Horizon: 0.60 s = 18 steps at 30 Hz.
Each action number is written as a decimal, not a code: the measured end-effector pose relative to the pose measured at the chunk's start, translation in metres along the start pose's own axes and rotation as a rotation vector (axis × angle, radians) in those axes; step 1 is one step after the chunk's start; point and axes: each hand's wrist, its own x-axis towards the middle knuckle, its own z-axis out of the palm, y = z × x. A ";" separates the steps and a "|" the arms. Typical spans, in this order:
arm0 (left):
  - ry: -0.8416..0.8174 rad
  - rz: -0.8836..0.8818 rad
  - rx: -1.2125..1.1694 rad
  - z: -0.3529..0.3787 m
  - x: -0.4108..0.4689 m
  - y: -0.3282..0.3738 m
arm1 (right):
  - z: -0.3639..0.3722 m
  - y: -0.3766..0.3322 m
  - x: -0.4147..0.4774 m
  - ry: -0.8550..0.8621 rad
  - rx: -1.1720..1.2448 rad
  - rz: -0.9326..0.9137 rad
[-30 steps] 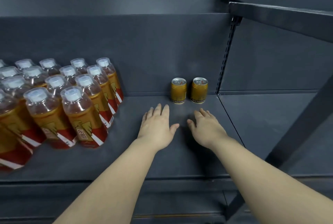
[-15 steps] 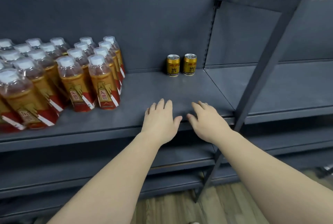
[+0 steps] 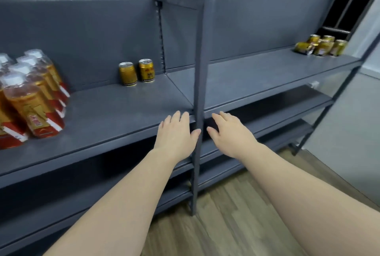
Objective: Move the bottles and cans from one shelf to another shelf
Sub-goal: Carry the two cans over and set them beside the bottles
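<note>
Cans first: the two small gold metal cans [image 3: 128, 73] stand upright, side by side and nearly touching, at the back of the dark grey metal shelf [image 3: 115, 111]. They are close to its right end and well apart from the clear plastic bottles [image 3: 30, 101] with white caps and red-and-gold labels packed at its left.

A second ago both hands hovered just in front of those cans, deep over the board. Now they are drawn back to its front lip, and the cans sit alone behind them, untouched. The left hand [image 3: 176, 133] is flat and empty, fingers straight, over the shelf's front edge. The right hand [image 3: 230, 132] is likewise relaxed and holds nothing, out in front of the edge. Whether either palm touches the metal I cannot tell. Between them runs the thin grey upright post [image 3: 198, 70] of the frame, with the left thumb just beside it.

The view has also swung rightward and pulled away, so the neighbouring shelf bay [image 3: 257, 78] is now in sight. A cluster of gold cans [image 3: 322, 44] stands at its far end, one apparently lying on its side, and the wooden floor [image 3: 226, 214] shows below.

My reading is that the pair is set down and finished with, and the empty hands are free to go to the far cluster for the next load.
</note>
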 end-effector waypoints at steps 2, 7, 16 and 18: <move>-0.013 0.053 -0.008 0.009 0.005 0.034 | -0.008 0.034 -0.014 -0.009 0.000 0.056; -0.039 0.169 0.021 0.033 0.018 0.125 | -0.034 0.124 -0.048 0.025 -0.008 0.194; -0.079 0.342 0.056 0.068 0.049 0.267 | -0.075 0.256 -0.098 0.094 -0.004 0.394; -0.099 0.373 0.062 0.076 0.058 0.290 | -0.080 0.280 -0.100 0.105 0.015 0.432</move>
